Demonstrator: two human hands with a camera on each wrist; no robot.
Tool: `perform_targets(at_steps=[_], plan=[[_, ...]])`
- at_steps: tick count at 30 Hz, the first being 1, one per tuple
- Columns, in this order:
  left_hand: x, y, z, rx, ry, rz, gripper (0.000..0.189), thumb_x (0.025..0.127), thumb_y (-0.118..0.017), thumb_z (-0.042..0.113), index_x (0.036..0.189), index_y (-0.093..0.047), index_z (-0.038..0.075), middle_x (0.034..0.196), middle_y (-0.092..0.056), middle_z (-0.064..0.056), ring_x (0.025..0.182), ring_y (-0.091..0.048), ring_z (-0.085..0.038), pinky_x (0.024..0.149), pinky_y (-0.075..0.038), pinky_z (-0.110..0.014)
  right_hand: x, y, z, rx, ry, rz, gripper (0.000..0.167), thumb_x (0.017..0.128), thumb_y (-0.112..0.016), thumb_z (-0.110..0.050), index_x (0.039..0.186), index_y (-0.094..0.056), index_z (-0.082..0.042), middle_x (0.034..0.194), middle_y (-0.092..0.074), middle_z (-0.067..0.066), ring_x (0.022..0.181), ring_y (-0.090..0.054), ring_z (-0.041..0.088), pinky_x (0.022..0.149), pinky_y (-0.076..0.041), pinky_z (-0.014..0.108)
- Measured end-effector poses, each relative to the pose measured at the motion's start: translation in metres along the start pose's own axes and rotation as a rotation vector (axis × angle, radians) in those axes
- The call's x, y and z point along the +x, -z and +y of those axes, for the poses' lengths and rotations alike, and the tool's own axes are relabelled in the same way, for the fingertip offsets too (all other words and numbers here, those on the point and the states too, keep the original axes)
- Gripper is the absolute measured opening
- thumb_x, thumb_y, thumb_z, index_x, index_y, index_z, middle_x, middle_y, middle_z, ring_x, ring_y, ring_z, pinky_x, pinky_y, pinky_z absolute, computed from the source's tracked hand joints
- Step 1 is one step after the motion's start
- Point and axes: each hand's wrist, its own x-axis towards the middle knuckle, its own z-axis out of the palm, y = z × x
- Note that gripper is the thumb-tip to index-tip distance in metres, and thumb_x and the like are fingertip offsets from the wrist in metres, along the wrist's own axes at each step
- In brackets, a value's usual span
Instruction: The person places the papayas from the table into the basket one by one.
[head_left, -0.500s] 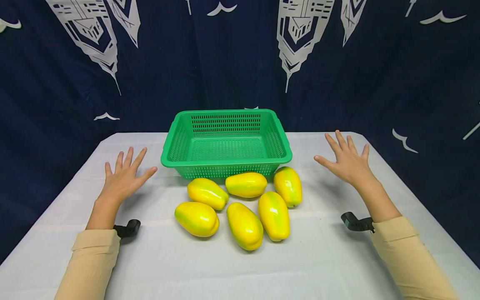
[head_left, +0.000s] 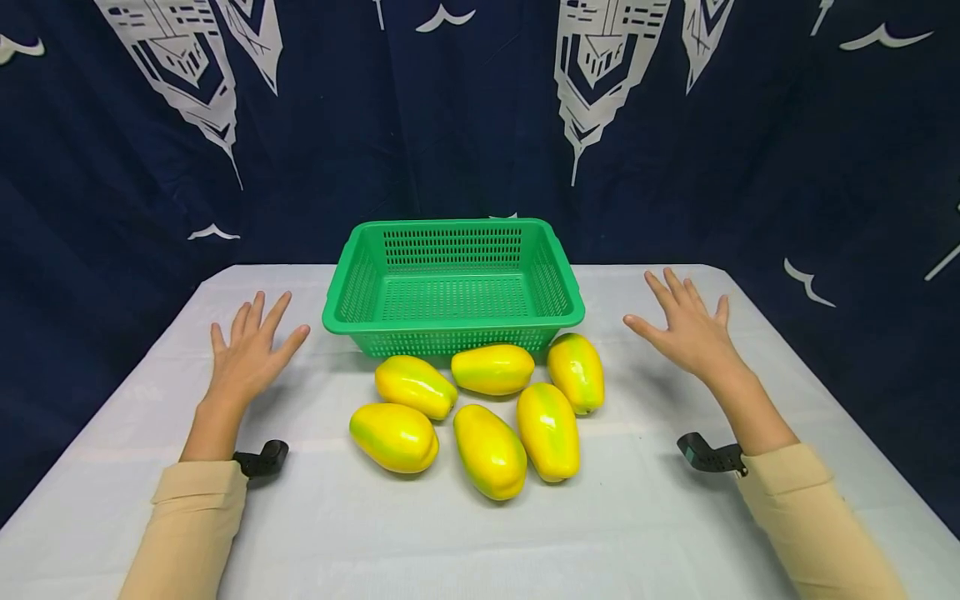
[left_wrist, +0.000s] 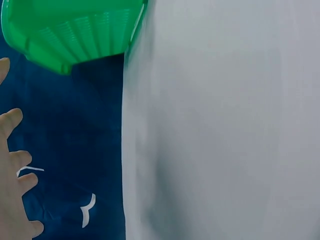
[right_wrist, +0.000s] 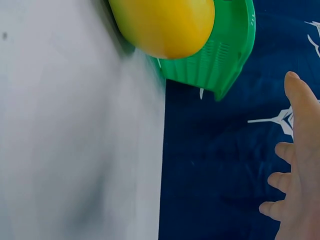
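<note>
In the head view my left hand (head_left: 246, 360) hovers over the table's left side, fingers spread, holding nothing. My right hand (head_left: 692, 333) is likewise spread over the right side, apart from everything. Between them stands a green plastic basket (head_left: 457, 325) with slotted walls and nothing inside. Several yellow papayas, tinged green, lie in front of it; the rightmost papaya (head_left: 576, 373) is nearest my right hand. The right wrist view has one papaya (right_wrist: 165, 25) before the basket (right_wrist: 212, 65). In the left wrist view the basket (left_wrist: 80, 35) appears at the top, with my fingers at the left edge.
A white cloth covers the table (head_left: 315, 533). Behind its far edge hangs a dark blue curtain (head_left: 465, 125) with white building and bird prints. Each wrist wears a black camera, one left (head_left: 262, 458) and one right (head_left: 708, 454).
The right hand has shifted slightly left and nearer to me. My left forearm has moved a little to the right. The basket and papayas stay where they were.
</note>
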Motion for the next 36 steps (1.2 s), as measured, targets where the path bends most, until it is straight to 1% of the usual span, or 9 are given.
perform_targets(at_steps=[6,11,13,17,20,26,30,36], plan=[[0.001,-0.005,0.008,-0.06,0.011,0.069,0.07,0.09,-0.025,0.062,0.146,-0.017,0.021,0.15,-0.01,-0.022,0.134,-0.01,-0.044,0.101,0.001,-0.07,-0.005,-0.006,-0.004,0.038,0.008,0.028,0.082,0.085,-0.041,-0.063,0.147,-0.011,-0.017,0.152,-0.007,0.018,0.135,-0.01,0.046,0.098,0.008,0.072],[0.003,-0.012,0.016,-0.12,0.014,0.126,0.067,0.091,-0.026,0.059,0.145,-0.021,0.019,0.149,-0.015,-0.021,0.134,-0.014,-0.043,0.102,-0.003,-0.068,-0.009,-0.009,-0.006,0.072,0.017,0.065,0.08,0.086,-0.04,-0.062,0.147,-0.013,-0.02,0.152,-0.01,0.016,0.136,-0.013,0.043,0.1,0.006,0.071],[0.004,-0.014,0.018,-0.15,0.02,0.153,0.065,0.092,-0.027,0.057,0.144,-0.023,0.018,0.148,-0.018,-0.02,0.134,-0.016,-0.042,0.103,-0.006,-0.067,-0.01,-0.01,-0.007,0.084,0.019,0.08,0.079,0.086,-0.04,-0.062,0.147,-0.013,-0.02,0.152,-0.011,0.015,0.136,-0.014,0.042,0.101,0.006,0.07],[0.005,-0.018,0.023,-0.227,0.052,0.198,0.061,0.094,-0.028,0.053,0.143,-0.026,0.018,0.148,-0.022,-0.018,0.134,-0.021,-0.039,0.101,-0.015,-0.065,-0.013,-0.012,-0.009,0.111,0.019,0.111,0.076,0.087,-0.043,-0.059,0.146,-0.017,-0.02,0.152,-0.014,0.015,0.136,-0.017,0.04,0.103,0.005,0.068],[0.006,-0.02,0.026,-0.289,0.078,0.218,0.059,0.094,-0.029,0.051,0.143,-0.027,0.017,0.148,-0.024,-0.016,0.134,-0.023,-0.038,0.1,-0.02,-0.063,-0.015,-0.016,-0.01,0.132,0.019,0.136,0.073,0.087,-0.046,-0.055,0.145,-0.02,-0.018,0.151,-0.017,0.015,0.135,-0.019,0.039,0.104,0.003,0.067],[0.009,-0.022,0.031,-0.41,0.121,0.267,0.056,0.094,-0.031,0.05,0.141,-0.031,0.019,0.147,-0.03,-0.012,0.131,-0.031,-0.034,0.097,-0.023,-0.064,-0.019,-0.022,-0.014,0.164,0.029,0.176,0.07,0.088,-0.046,-0.052,0.144,-0.025,-0.017,0.149,-0.022,0.016,0.135,-0.021,0.038,0.105,-0.001,0.066],[0.01,-0.022,0.034,-0.494,0.131,0.291,0.055,0.094,-0.032,0.049,0.14,-0.033,0.019,0.144,-0.033,-0.011,0.127,-0.035,-0.033,0.095,-0.027,-0.064,-0.022,-0.025,-0.017,0.192,0.048,0.196,0.067,0.089,-0.045,-0.052,0.144,-0.026,-0.017,0.149,-0.024,0.016,0.134,-0.023,0.038,0.106,-0.002,0.065],[0.011,-0.025,0.039,-0.587,0.147,0.307,0.052,0.095,-0.035,0.046,0.139,-0.034,0.018,0.143,-0.034,-0.008,0.126,-0.037,-0.03,0.095,-0.028,-0.062,-0.026,-0.029,-0.022,0.22,0.072,0.212,0.064,0.09,-0.044,-0.049,0.143,-0.028,-0.016,0.148,-0.027,0.016,0.134,-0.025,0.038,0.106,-0.005,0.065]])
